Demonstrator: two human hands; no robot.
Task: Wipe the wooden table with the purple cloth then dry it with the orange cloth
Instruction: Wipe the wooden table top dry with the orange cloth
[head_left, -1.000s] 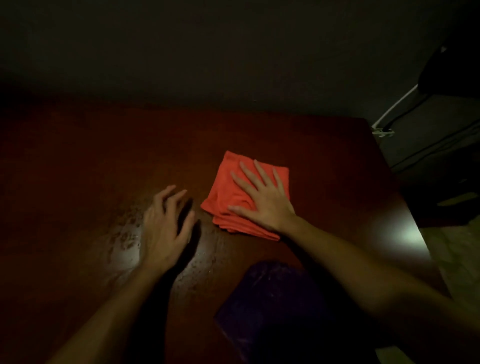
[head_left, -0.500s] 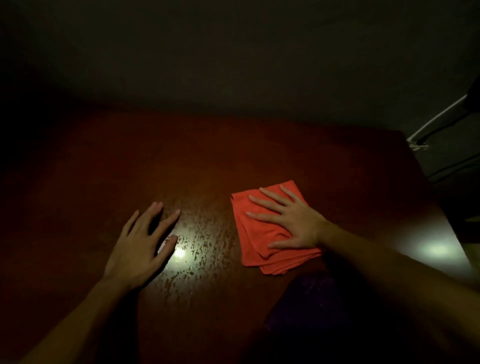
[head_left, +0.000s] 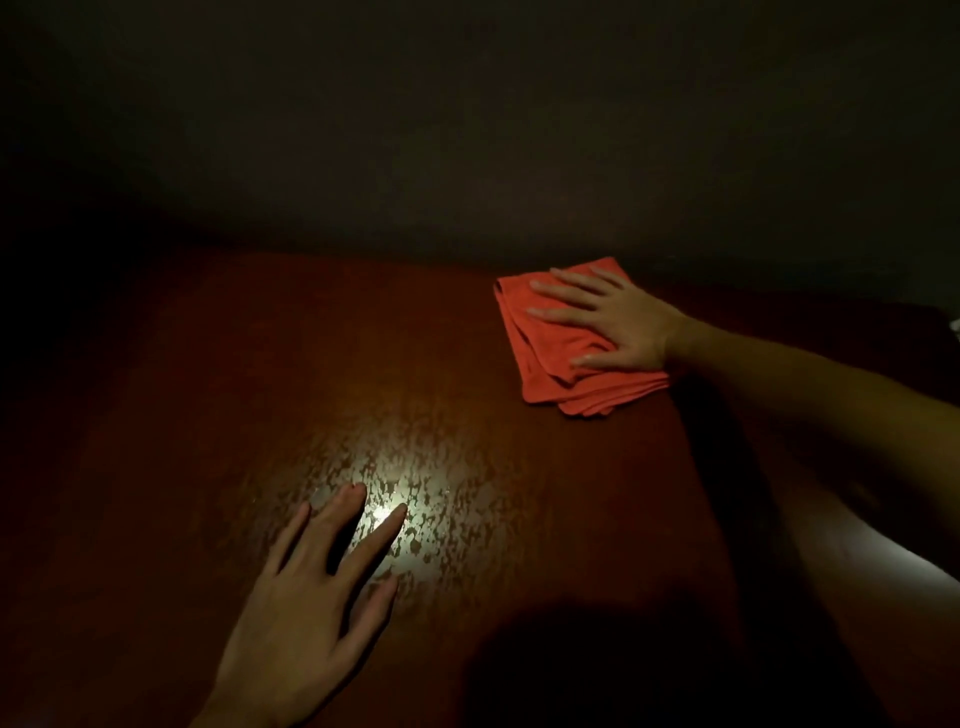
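The folded orange cloth (head_left: 543, 358) lies on the dark wooden table (head_left: 249, 364) near its far edge, at the right. My right hand (head_left: 615, 322) presses flat on top of it, fingers spread and pointing left. My left hand (head_left: 306, 597) rests flat on the bare tabletop near the front, fingers apart, holding nothing. Just beyond its fingertips a patch of wet streaks (head_left: 410, 488) glints on the wood under a light reflection. The purple cloth is not visible; a dark patch (head_left: 582, 675) at the bottom centre is too dim to identify.
The room is very dark. A dark wall (head_left: 467, 130) rises directly behind the table's far edge. The table's right side fades into shadow under my right forearm (head_left: 831, 405).
My right hand has slid the orange cloth away from me, from mid-table to the far edge. The left hand stays flat on the table. The purple cloth has dropped out of view.
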